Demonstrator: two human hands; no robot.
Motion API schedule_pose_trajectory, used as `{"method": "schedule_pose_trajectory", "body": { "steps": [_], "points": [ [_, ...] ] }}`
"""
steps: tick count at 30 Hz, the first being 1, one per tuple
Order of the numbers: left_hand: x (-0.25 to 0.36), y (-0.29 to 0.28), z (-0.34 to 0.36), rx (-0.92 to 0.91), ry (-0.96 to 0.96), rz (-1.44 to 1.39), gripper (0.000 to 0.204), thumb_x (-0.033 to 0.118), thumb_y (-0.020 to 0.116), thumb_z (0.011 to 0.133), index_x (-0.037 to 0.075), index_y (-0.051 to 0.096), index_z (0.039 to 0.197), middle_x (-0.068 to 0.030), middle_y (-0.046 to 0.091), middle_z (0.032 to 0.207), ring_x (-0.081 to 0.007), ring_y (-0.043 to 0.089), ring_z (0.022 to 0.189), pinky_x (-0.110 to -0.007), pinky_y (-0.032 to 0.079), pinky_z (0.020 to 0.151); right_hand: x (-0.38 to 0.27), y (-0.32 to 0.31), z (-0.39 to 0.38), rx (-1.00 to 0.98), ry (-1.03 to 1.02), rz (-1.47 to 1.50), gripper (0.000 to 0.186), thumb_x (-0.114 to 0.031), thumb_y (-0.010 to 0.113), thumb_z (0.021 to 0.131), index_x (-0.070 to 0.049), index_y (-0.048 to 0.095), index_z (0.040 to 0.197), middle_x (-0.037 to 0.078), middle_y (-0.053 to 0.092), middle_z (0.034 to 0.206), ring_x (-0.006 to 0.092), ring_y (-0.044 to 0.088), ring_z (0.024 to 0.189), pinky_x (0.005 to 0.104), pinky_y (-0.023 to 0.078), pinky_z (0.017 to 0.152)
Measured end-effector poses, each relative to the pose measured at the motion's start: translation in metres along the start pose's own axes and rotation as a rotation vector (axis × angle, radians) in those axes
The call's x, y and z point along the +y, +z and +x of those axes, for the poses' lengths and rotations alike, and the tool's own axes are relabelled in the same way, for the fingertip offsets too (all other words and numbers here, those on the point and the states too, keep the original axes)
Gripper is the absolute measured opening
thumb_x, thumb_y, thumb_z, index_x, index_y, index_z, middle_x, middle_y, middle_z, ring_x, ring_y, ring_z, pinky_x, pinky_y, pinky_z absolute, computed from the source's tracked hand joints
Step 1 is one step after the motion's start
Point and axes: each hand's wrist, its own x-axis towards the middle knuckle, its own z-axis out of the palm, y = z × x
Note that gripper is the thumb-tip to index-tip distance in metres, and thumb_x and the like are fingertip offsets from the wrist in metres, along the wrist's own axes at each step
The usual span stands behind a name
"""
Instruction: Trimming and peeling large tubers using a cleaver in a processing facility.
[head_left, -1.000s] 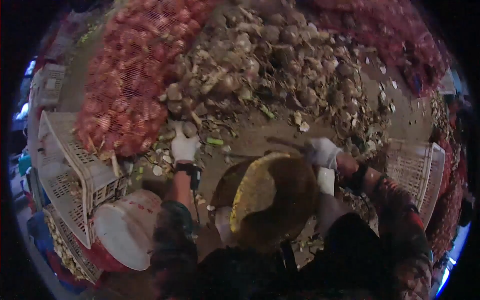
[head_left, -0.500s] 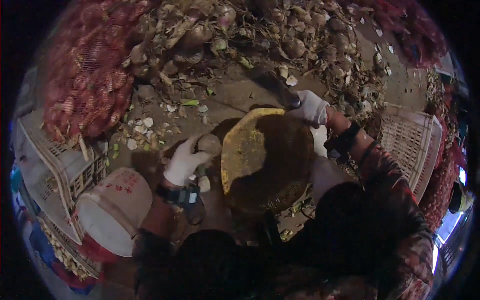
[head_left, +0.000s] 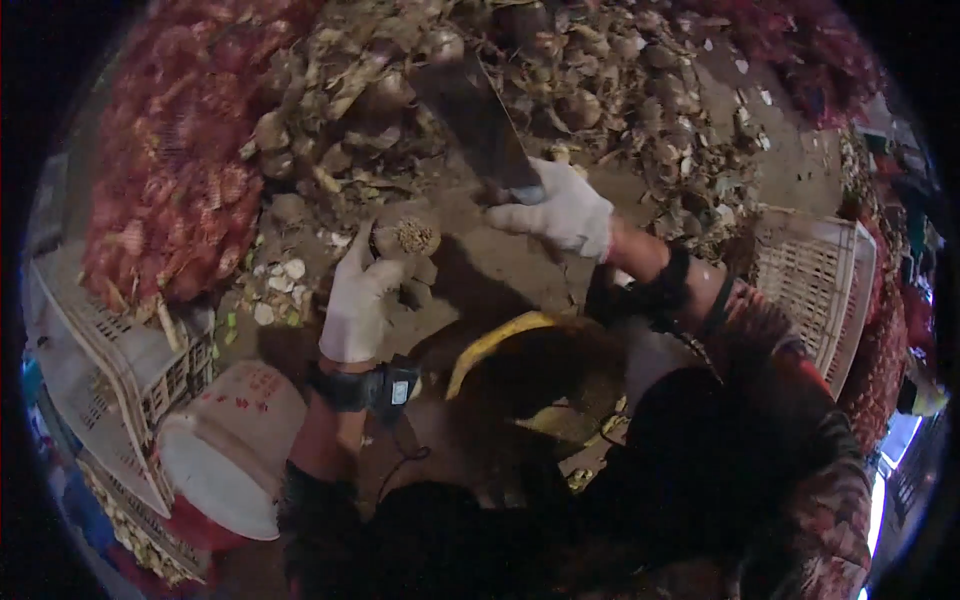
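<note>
My left hand [head_left: 358,300], in a white glove, is closed around a garlic bulb [head_left: 415,237]. The bulb's tan, stubby root end faces up. To its right, my white-gloved right hand [head_left: 562,212] grips a broad, dark-bladed knife [head_left: 472,120] by its handle. The blade points up and to the left, apart from the bulb. Below both hands, near my lap, a round sieve with a yellow rim [head_left: 492,346] sits tilted and mostly in shadow.
A heap of bulbs with dry stalks [head_left: 380,95] spreads ahead. Red mesh sacks [head_left: 175,170] stand at the left. A white bucket [head_left: 235,410] lies tipped beside a plastic crate [head_left: 110,350]. Another crate [head_left: 810,270] is on the right. White scraps [head_left: 285,278] litter the floor.
My right hand has moved left and up, swinging the knife from beside the sieve to above it. My left hand has lifted the bulb and turned its roots up. The sieve now sits lower.
</note>
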Motion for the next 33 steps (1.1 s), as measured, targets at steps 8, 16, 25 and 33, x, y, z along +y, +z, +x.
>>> {"method": "schedule_pose_trajectory", "body": {
  "steps": [8, 16, 25, 33],
  "points": [
    [-0.002, 0.027, 0.018, 0.066, 0.32, 1.034, 0.051, 0.013, 0.06, 0.073, 0.003, 0.041, 0.12, -0.0144, 0.059, 0.097, -0.0248, 0.058, 0.088, -0.033, 0.045, 0.079, -0.018, 0.01, -0.002, 0.016, 0.048, 0.376, 0.05, -0.029, 0.072, 0.069, -0.001, 0.053, 0.106, 0.001, 0.059, 0.079, 0.0082, 0.049, 0.069, 0.0248, 0.044, 0.065],
    [-0.023, 0.033, 0.033, 0.011, 0.245, 0.298, 0.059, -0.003, 0.06, 0.067, -0.002, 0.036, 0.12, -0.0079, 0.052, 0.104, -0.0146, 0.05, 0.094, -0.027, 0.042, 0.083, 0.0, 0.0, -0.006, 0.175, -0.115, 0.084, 0.043, -0.036, 0.067, 0.07, -0.004, 0.055, 0.096, 0.01, 0.061, 0.073, 0.0144, 0.057, 0.062, 0.0313, 0.046, 0.061],
    [-0.031, 0.031, 0.032, -0.054, 0.289, 0.063, 0.054, -0.002, 0.062, 0.071, 0.002, 0.037, 0.119, -0.0094, 0.047, 0.113, -0.0159, 0.053, 0.092, -0.029, 0.045, 0.083, -0.015, -0.003, -0.023, 0.066, -0.379, -0.716, 0.02, -0.025, 0.057, 0.069, -0.008, 0.051, 0.079, 0.012, 0.059, 0.072, 0.0309, 0.059, 0.068, 0.0401, 0.048, 0.061],
    [-0.033, 0.029, 0.025, 0.042, 0.33, -0.04, 0.033, 0.007, 0.052, 0.08, 0.0, 0.043, 0.111, -0.0093, 0.055, 0.095, -0.0159, 0.055, 0.08, -0.027, 0.046, 0.075, 0.004, -0.003, -0.011, 0.133, -0.545, -0.784, 0.021, -0.022, 0.056, 0.069, -0.006, 0.05, 0.081, 0.013, 0.058, 0.072, 0.0293, 0.06, 0.069, 0.0391, 0.049, 0.057]
  ]
}}
